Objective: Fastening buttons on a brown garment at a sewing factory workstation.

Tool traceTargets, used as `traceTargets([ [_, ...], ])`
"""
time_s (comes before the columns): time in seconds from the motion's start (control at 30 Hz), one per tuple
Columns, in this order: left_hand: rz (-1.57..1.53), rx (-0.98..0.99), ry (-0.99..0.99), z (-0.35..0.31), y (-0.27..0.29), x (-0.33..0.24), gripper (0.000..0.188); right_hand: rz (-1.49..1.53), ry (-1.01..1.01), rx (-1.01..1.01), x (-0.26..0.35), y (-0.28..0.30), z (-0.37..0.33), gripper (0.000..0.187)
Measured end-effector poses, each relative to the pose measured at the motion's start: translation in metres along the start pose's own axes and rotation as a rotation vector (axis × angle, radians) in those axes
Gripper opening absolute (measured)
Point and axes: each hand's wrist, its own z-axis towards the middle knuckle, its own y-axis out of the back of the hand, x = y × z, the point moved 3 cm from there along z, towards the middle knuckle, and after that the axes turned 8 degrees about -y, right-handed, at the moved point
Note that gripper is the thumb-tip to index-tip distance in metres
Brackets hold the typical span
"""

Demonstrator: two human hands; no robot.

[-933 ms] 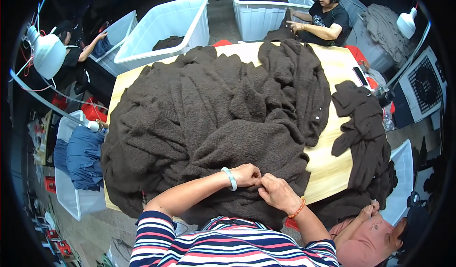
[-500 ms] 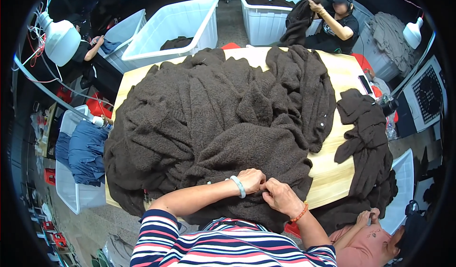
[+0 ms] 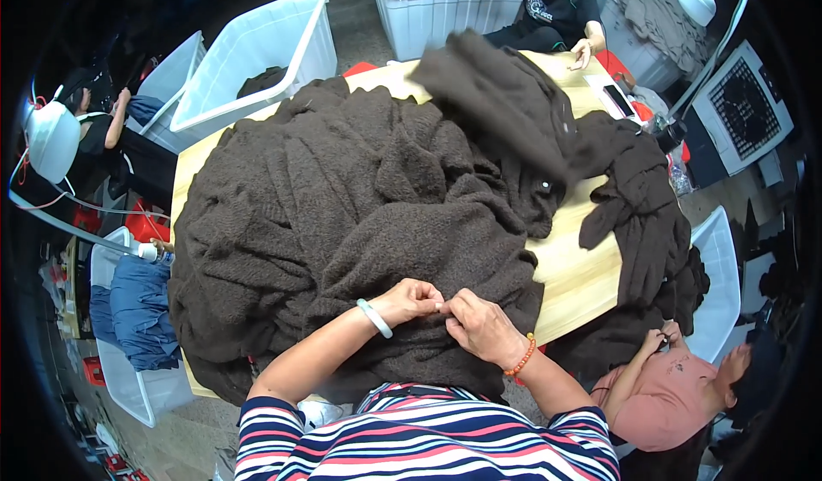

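Observation:
A big heap of dark brown knit garments (image 3: pixel 282 190) lies across the light wooden table (image 3: pixel 586 275) and hangs over its near edge. Above the near part of the heap, my left hand (image 3: pixel 409 303) is closed in a pinch. Close by on its right, my right hand (image 3: pixel 484 327) also pinches, its fingertips almost meeting the left ones. Whatever sits between the fingertips is too small to make out. At the heap's far right, another brown garment (image 3: pixel 505 95) is blurred by motion. A white button (image 3: pixel 546 185) shows on the knit near it.
Across the table sits a person (image 3: pixel 556 10) in black; another in pink (image 3: pixel 668 387) works at the right beside more brown garments (image 3: pixel 642 198). White bins (image 3: pixel 300 44) stand behind, and one at left holds blue clothes (image 3: pixel 141 310). A phone (image 3: pixel 616 100) lies at the far right.
The person across has let go of a brown garment, which now lands blurred on the heap's far right. My hands stay together, fingertips pinched; the view has shifted slightly.

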Motion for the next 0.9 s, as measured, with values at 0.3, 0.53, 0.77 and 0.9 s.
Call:
traceTargets([
  [0.3, -0.375, 0.027, -0.07, -0.003, -0.003, 0.008, 0.016, 0.011, 0.009, -0.058, 0.005, 0.004, 0.001, 0.016],
  [0.53, -0.378, 0.025, -0.092, 0.0, -0.004, 0.012, 0.015, 0.145, -0.126, -0.159, 0.007, 0.0, 0.004, 0.024],
  [0.77, -0.418, 0.006, -0.098, 0.002, -0.003, 0.019, 0.015, 0.115, -0.079, -0.12, 0.003, -0.001, 0.01, 0.023],
  [0.9, -0.474, -0.015, -0.118, 0.006, -0.006, 0.022, 0.012, 0.066, -0.083, -0.123, 0.008, -0.001, 0.009, 0.023],
])
